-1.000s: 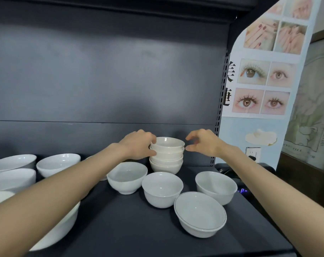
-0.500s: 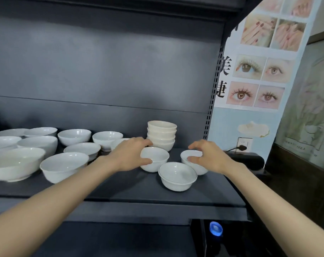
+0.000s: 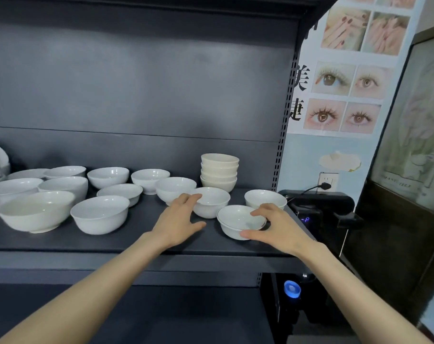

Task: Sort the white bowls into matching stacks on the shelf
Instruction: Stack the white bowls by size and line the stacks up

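White glazed ware fills the dark shelf [image 3: 136, 240], and the cream stack [image 3: 219, 172] of four small bowls at the back is the mark to steer by. In front of the cream stack and slightly to its right sits the lined bowl [image 3: 239, 219], a small one with a thin dark line round its rim.

The right hand [image 3: 279, 227] is on it. The thumb lies against the near wall and the fingers [image 3: 259, 212] curve over the right side of the rim, so the hand is half closed round the bowl, which rests on the shelf.

Straight in front of the cream stack, between it and the lined bowl, stands the plain bowl [image 3: 212, 201]. The left hand [image 3: 178, 219] meets it from the front left, fingers nearly straight and spread, fingertips at its left rim, thumb held wide; it grips nothing. A third small bowl [image 3: 265, 198] stands in front and to the right of the cream stack.

The coming move, I judge, turns on this: the cream stack lies behind and a little left of the lined bowl, with the plain bowl in the path, so a lift must clear that rim first. The right hand is the nearer one. Whether the lined bowl matches the cream stack I cannot tell.
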`<state>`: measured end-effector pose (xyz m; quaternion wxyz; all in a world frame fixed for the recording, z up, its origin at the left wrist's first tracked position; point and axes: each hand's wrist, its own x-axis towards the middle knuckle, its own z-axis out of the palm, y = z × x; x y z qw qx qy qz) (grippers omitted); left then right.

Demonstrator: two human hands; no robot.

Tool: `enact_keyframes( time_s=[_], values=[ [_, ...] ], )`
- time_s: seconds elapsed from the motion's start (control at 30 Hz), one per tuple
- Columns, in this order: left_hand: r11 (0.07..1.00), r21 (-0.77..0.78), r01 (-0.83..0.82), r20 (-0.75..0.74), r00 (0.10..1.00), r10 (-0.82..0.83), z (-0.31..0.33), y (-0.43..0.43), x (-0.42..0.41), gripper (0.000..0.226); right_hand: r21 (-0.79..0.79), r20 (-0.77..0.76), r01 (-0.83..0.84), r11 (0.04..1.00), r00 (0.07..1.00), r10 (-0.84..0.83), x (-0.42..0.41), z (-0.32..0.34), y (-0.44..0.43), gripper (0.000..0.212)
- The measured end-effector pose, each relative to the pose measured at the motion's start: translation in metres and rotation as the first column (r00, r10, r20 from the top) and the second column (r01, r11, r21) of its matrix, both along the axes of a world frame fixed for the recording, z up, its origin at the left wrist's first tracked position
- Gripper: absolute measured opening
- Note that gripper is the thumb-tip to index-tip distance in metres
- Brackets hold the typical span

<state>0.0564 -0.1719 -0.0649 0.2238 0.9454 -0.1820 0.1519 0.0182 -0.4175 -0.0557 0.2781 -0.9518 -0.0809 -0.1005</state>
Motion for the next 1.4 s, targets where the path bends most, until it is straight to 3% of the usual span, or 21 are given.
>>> enact_keyframes(
  time_s=[0.3,0.43,0.9,1.2,1.3,1.4],
  values=[
    [0.989,-0.141,0.043,-0.111,0.992,-0.058,-0.014,0.017,0.018,0.07,0.09,0.042,0.075,0.993,0.996,-0.079,0.002,-0.015,0.014,0.04],
    [0.973,-0.216,0.081,-0.113,0.988,-0.107,-0.018,0.018,0.021,0.071,0.253,0.089,0.101,0.962,0.988,-0.128,-0.001,-0.021,0.017,0.027],
    [0.936,-0.328,0.132,-0.102,0.979,-0.174,-0.021,0.024,0.01,0.072,0.452,0.195,0.077,0.889,0.964,-0.183,-0.017,-0.011,0.025,0.02],
    [0.781,-0.592,0.2,-0.219,0.893,-0.394,-0.005,0.032,-0.02,0.089,0.545,0.261,-0.171,0.821,0.965,0.029,-0.009,0.022,0.062,0.018],
    [0.703,-0.686,0.185,-0.167,0.901,-0.4,0.001,0.045,-0.034,0.072,0.552,0.257,-0.243,0.798,0.96,0.114,-0.003,0.027,0.079,0.021],
    [0.676,-0.731,0.095,-0.135,0.951,-0.279,0.002,0.063,-0.047,0.048,0.526,0.223,-0.304,0.794,0.95,0.216,0.002,0.029,0.098,0.02]
  ],
)
